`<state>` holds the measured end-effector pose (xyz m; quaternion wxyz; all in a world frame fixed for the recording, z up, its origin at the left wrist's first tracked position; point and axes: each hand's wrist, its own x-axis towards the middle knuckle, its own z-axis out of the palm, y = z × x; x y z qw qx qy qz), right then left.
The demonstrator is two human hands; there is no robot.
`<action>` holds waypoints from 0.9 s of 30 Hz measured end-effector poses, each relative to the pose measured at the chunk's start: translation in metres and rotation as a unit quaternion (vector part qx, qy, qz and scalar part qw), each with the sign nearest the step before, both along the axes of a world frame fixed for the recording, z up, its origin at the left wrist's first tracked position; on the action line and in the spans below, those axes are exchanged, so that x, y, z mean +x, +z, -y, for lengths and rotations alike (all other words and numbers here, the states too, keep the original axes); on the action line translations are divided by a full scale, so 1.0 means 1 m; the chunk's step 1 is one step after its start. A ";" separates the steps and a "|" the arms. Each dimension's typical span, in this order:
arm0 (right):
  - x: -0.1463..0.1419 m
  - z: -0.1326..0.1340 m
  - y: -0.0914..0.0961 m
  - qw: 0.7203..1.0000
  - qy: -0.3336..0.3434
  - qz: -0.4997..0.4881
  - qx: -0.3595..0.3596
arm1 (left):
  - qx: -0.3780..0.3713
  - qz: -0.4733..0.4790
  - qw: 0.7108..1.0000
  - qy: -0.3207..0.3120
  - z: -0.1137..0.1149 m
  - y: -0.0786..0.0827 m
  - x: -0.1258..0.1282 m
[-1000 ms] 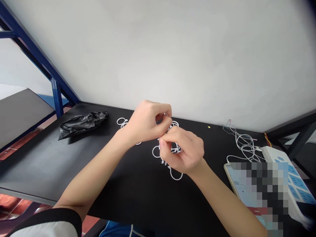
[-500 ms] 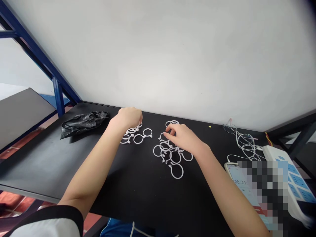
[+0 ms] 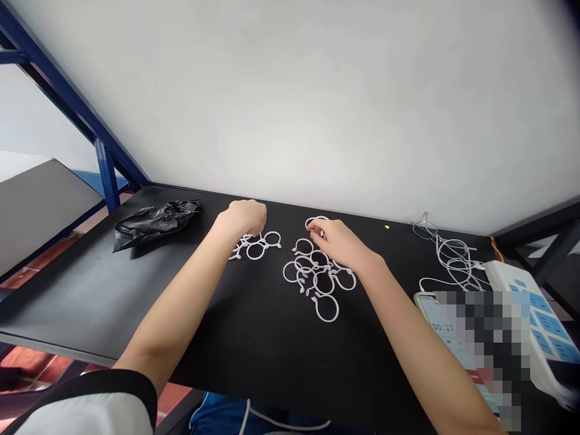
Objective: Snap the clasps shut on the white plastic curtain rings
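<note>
Black table: two ring clusters, two hands, one bag.

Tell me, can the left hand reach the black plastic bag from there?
Probably yes. The left hand is at the white rings, to the right of the black plastic bag on the same table, and nothing seems to stand between them. I can't tell whether it holds a ring.
</note>
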<state>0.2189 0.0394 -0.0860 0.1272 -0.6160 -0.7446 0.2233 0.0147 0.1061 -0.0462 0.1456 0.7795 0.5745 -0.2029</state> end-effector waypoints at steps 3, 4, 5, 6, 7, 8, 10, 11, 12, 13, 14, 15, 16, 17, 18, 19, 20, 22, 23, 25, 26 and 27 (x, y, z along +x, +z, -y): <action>0.001 -0.002 -0.002 0.999 0.012 -0.003 0.038 | 0.003 0.002 1.000 0.006 -0.003 -0.006 -0.001; 0.002 -0.003 -0.003 0.999 0.013 -0.004 0.051 | 0.003 0.002 1.000 0.006 -0.004 -0.008 -0.002; 0.003 -0.004 -0.004 0.998 0.013 -0.006 0.061 | 0.003 0.001 1.000 0.006 -0.005 -0.009 -0.002; 0.005 -0.005 -0.006 0.998 0.010 -0.007 0.069 | 0.003 0.000 1.000 0.006 -0.005 -0.010 -0.002; 0.007 -0.007 -0.007 0.997 0.005 -0.007 0.075 | 0.003 -0.001 1.000 0.006 -0.006 -0.010 -0.002; 0.009 -0.009 -0.009 0.997 -0.001 -0.007 0.079 | 0.004 -0.004 1.000 0.007 -0.005 -0.009 -0.002; 0.013 -0.013 -0.014 0.996 -0.013 -0.006 0.084 | 0.007 -0.010 1.000 0.010 -0.004 -0.007 0.000; 0.015 -0.015 -0.017 0.996 -0.016 -0.005 0.083 | 0.009 -0.012 1.000 0.012 -0.003 -0.006 0.000; 0.017 -0.016 -0.019 0.996 -0.017 -0.003 0.082 | 0.013 -0.013 1.000 0.014 -0.002 -0.004 0.001; 0.017 -0.017 -0.022 0.997 -0.017 -0.002 0.079 | 0.019 -0.013 1.000 0.016 -0.001 -0.003 0.001; 0.018 -0.018 -0.025 0.997 -0.015 0.000 0.076 | 0.026 -0.013 0.999 0.016 -0.001 -0.003 0.001; 0.018 -0.019 -0.027 0.997 -0.012 0.002 0.073 | 0.033 -0.012 0.999 0.015 0.000 -0.002 0.001; 0.017 -0.019 -0.029 0.998 -0.010 0.004 0.070 | 0.041 -0.012 0.999 0.014 0.001 -0.002 0.001; 0.017 -0.019 -0.030 0.998 -0.007 0.007 0.066 | 0.046 -0.011 0.999 0.011 0.001 -0.003 0.000; 0.017 -0.020 -0.032 0.998 -0.004 0.008 0.062 | 0.050 -0.010 0.999 0.008 0.000 -0.003 0.000; 0.018 -0.020 -0.033 0.998 -0.002 0.009 0.059 | 0.052 -0.009 0.999 0.005 0.000 -0.004 -0.001; 0.019 -0.021 -0.034 0.998 0.000 0.009 0.057 | 0.053 -0.006 0.999 0.001 -0.001 -0.006 -0.002; 0.021 -0.022 -0.036 0.998 0.000 0.007 0.057 | 0.053 0.001 0.999 -0.004 -0.004 -0.009 -0.003; 0.023 -0.023 -0.036 0.998 -0.003 0.005 0.059 | 0.053 0.005 0.999 -0.006 -0.005 -0.011 -0.004; 0.025 -0.025 -0.038 0.997 -0.014 0.006 0.069 | 0.048 0.016 0.999 -0.010 -0.007 -0.014 -0.005; 0.026 -0.025 -0.040 0.997 -0.020 0.008 0.075 | 0.043 0.022 0.999 -0.014 -0.007 -0.015 -0.005; 0.027 -0.026 -0.041 0.996 -0.026 0.011 0.080 | 0.036 0.029 0.999 -0.019 -0.007 -0.016 -0.004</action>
